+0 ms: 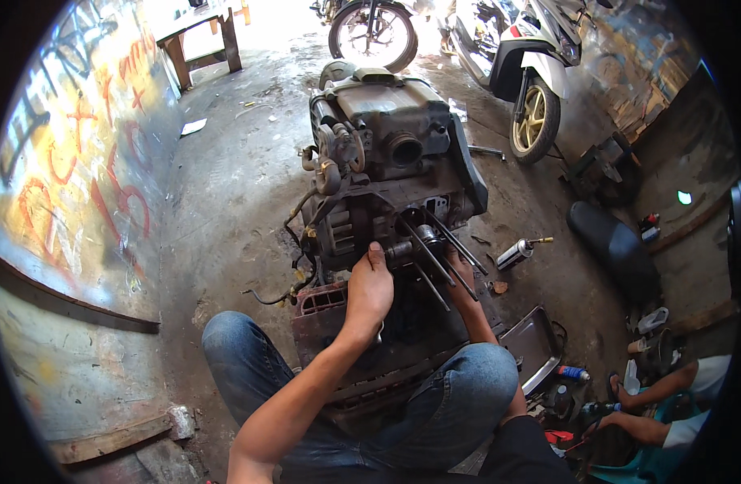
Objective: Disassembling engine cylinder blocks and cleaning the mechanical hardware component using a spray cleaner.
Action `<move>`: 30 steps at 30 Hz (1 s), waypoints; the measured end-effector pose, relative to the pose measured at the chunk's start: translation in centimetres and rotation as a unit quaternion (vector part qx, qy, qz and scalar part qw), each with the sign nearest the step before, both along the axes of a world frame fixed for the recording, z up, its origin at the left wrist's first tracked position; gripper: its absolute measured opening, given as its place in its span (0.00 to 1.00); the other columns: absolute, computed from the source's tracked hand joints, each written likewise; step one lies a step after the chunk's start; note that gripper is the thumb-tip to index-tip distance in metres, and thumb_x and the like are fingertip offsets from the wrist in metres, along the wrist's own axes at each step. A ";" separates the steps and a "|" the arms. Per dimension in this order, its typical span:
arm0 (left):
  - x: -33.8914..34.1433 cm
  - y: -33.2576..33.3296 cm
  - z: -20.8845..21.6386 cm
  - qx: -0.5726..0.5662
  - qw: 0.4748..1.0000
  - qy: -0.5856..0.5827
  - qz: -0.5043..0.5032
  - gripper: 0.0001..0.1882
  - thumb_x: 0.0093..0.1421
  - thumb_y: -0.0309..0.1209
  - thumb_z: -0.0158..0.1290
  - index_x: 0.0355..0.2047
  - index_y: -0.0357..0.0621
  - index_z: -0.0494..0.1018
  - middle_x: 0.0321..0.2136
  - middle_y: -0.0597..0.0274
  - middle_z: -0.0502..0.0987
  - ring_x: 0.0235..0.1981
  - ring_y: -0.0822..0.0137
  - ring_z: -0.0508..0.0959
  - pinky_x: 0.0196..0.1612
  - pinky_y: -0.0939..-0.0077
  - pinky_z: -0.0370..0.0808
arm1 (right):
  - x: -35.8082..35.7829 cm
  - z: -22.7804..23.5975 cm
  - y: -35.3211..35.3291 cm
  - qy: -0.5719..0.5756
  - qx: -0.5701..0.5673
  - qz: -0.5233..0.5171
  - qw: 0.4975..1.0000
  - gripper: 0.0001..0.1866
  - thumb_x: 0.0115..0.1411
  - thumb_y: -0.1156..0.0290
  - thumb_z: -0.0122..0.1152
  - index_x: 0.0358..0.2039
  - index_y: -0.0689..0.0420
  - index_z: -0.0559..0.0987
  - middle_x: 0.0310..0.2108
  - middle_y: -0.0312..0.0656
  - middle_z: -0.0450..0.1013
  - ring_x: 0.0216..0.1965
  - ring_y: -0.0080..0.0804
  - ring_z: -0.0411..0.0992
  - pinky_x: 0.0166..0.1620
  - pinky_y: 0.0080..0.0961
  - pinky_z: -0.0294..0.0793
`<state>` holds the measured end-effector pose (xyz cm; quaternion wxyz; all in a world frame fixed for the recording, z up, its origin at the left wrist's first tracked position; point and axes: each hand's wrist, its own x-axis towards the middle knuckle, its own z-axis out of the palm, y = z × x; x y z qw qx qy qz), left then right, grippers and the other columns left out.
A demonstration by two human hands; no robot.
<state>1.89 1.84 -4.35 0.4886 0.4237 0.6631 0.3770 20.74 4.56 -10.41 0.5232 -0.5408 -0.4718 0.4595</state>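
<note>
A dirty scooter engine block (pixel 386 161) lies on the concrete floor between my knees, with several long studs (pixel 439 250) sticking out toward me. My left hand (pixel 370 286) rests on the engine at the base of the studs, fingers curled against a round metal part (pixel 402 252). My right hand (pixel 459 278) reaches in under the studs from the right and is mostly hidden by them. I cannot see whether it grips anything.
A spray can (pixel 517 253) lies right of the engine, a black seat (pixel 616 246) beyond it. A grey tray (pixel 536 343) sits by my right knee. Parked scooters (pixel 532 73) stand at the back. Another person's arms (pixel 657 395) work at lower right. A painted wall (pixel 80 177) runs along the left.
</note>
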 end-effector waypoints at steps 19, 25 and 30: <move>1.1 -1.2 -1.0 0.250 0.939 0.224 0.074 0.26 0.71 0.42 0.32 0.28 0.33 0.69 0.15 0.41 0.71 0.17 0.40 0.73 0.21 0.51 0.65 | -0.4 0.7 0.2 -0.174 0.071 -0.024 0.982 0.19 0.68 0.65 0.42 0.27 0.69 0.72 0.18 0.49 0.67 0.21 0.34 0.60 0.27 0.36 0.59; 1.2 -0.8 -2.3 0.321 0.921 0.203 0.085 0.22 0.71 0.40 0.32 0.28 0.35 0.66 0.13 0.44 0.68 0.16 0.41 0.71 0.20 0.53 0.64 | 1.1 -3.5 1.0 -0.172 0.063 -0.038 0.982 0.18 0.67 0.66 0.42 0.28 0.69 0.72 0.20 0.51 0.68 0.23 0.37 0.63 0.30 0.35 0.62; 0.9 -1.2 0.0 0.249 0.957 0.127 0.077 0.26 0.71 0.44 0.32 0.29 0.32 0.67 0.16 0.42 0.69 0.18 0.41 0.70 0.24 0.54 0.65 | 1.7 -3.4 1.5 -0.180 0.148 0.000 0.972 0.17 0.67 0.67 0.43 0.30 0.68 0.73 0.21 0.51 0.69 0.24 0.35 0.64 0.32 0.33 0.64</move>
